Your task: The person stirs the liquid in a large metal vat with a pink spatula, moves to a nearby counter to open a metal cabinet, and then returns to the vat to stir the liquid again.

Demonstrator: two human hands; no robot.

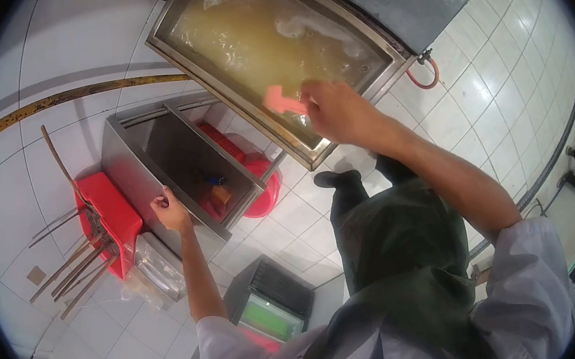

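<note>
A single head-worn camera looks steeply down over the person's chest and apron [403, 251] to the tiled floor [486, 107]. Its fisheye lens bends the edges into a dark round border. It sits close: both forearms reach out from the bottom edge toward the vat [275, 37] above.

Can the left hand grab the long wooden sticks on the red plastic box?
Probably yes. The left hand grips the edge of the grey metal table, and the long wooden sticks lie across the red plastic box just beside it. Nothing stands between them, so a short sideways reach looks enough.
</note>
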